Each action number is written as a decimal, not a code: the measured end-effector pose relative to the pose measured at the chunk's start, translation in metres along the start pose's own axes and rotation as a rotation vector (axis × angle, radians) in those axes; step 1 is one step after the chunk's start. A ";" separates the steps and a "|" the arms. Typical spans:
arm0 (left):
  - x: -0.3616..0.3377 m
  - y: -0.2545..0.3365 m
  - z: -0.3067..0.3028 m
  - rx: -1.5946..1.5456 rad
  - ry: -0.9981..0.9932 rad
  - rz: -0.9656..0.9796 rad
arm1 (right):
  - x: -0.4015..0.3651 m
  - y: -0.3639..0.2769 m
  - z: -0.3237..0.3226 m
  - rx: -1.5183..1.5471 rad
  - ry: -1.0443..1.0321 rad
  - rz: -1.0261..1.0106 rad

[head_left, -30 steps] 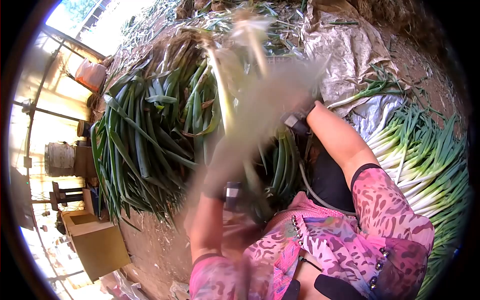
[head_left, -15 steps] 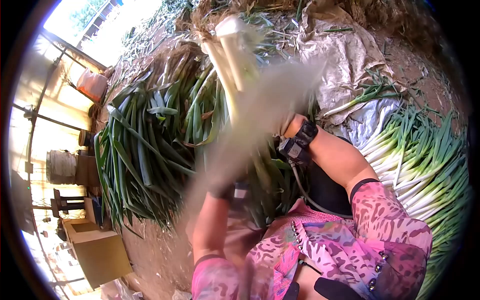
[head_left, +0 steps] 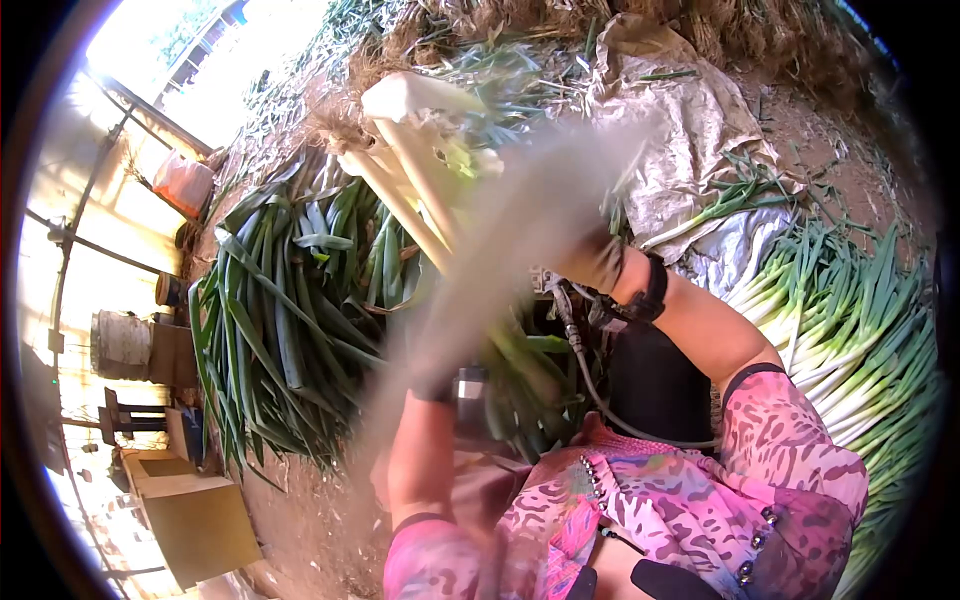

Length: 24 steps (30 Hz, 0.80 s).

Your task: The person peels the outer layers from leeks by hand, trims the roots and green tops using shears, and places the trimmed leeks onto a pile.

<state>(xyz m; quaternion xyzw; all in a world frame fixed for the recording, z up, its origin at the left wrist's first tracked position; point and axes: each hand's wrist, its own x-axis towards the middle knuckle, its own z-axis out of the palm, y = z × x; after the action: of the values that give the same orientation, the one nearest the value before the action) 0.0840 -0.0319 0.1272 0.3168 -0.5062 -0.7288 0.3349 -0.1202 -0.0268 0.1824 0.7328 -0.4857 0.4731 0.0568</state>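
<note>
Long green onions [head_left: 400,205] with pale stems and brown roots slant up in front of me, their green leaves hanging toward my lap. A broad grey blur crosses the middle and hides where they are gripped. My left hand [head_left: 437,375] sits under that blur beside the stems, its fingers hidden. My right hand [head_left: 595,262], dark-gloved with a black band at the wrist, reaches into the blur from the other side; its fingers do not show. A hose [head_left: 575,335] runs up close to it. A blurred whitish piece [head_left: 420,97] lies across the stem tops.
A heap of untrimmed green onions [head_left: 290,300] lies on the left. Peeled white-stemmed onions [head_left: 820,340] are piled on the right. A crumpled sheet [head_left: 670,120] covers ground ahead, with rooty bundles [head_left: 770,50] behind. A cardboard box [head_left: 195,515] stands lower left.
The raised onion stems have shifted left and lower. My right hand has turned, so its wrist device faces away and more of the hose shows.
</note>
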 end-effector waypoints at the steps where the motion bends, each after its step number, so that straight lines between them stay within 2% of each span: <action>1: -0.001 -0.004 -0.007 -0.048 -0.032 -0.037 | -0.001 0.002 0.004 -0.013 0.020 0.000; 4: -0.005 -0.010 -0.003 -0.099 -0.081 -0.123 | 0.008 0.004 0.018 -0.078 0.016 0.103; 7: -0.010 -0.001 0.024 -0.132 -0.281 -0.108 | 0.031 0.015 0.037 0.048 0.076 0.215; 10: -0.016 -0.003 0.026 -0.082 -0.282 -0.199 | 0.051 0.048 0.046 0.092 0.010 0.325; 14: -0.029 -0.023 0.008 -0.085 -0.265 -0.348 | 0.093 0.109 0.028 -0.061 -0.107 0.372; 16: -0.043 -0.030 0.011 -0.092 -0.268 -0.354 | 0.125 0.134 0.000 -0.161 -0.101 0.349; 18: -0.052 -0.048 0.002 -0.080 -0.261 -0.280 | 0.152 0.145 -0.039 -0.245 -0.072 0.299; 19: -0.052 -0.048 -0.002 -0.118 -0.190 -0.287 | 0.160 0.145 -0.059 -0.268 -0.068 0.256; 20: -0.052 -0.048 -0.006 -0.162 -0.116 -0.290 | 0.165 0.140 -0.076 -0.279 -0.076 0.203; 24: -0.034 -0.037 -0.013 0.116 0.037 -0.253 | 0.143 0.096 -0.102 -0.175 -0.263 -0.111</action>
<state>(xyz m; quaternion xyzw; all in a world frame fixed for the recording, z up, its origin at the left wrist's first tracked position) 0.1082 -0.0012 0.0922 0.4102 -0.4974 -0.7288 0.2306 -0.2468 -0.1158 0.3094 0.8062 -0.4873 0.3252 0.0825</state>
